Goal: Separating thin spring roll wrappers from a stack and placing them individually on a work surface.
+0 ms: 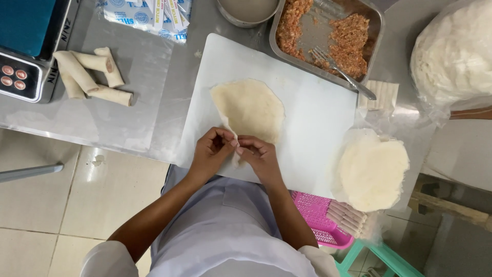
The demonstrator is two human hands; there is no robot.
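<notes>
A thin pale round wrapper (250,106) lies on a white cutting board (312,118). My left hand (211,150) and my right hand (259,154) meet at its near edge, fingertips pinching the wrapper's lower corner between them. Both hands hold the same edge, thumbs touching. What lies under the fingers is hidden.
A metal tray (376,23) of orange minced filling with a fork (341,72) stands at the back. Several rolled spring rolls (92,74) lie at left beside a scale (23,56). A stack of wrappers (371,172) lies at right, a pink basket (320,218) below it.
</notes>
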